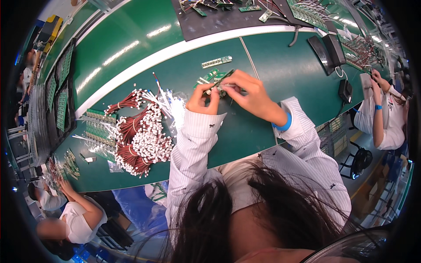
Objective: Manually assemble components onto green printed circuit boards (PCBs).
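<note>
Between my two hands, above the green table, a narrow green circuit board point(226, 77) is held at a tilt. My left hand point(204, 101) pinches its lower left end with thumb and fingertips. My right hand point(247, 92) is closed on the other end, the fingertips of both hands almost meeting. Whether a small part sits between the fingertips is too small to make out. Just behind the hands lie a few loose green boards point(210, 75), partly hidden by the fingers. One more board point(216, 62) lies flat beyond them.
To the left are bundled red-brown wires with white connectors point(147, 131), white cables point(169, 103) and stacked green boards point(98, 127). A black device point(332, 50) and a small black box point(345, 91) stand at right. Co-workers sit on both sides, one person's hand point(379, 81) at right.
</note>
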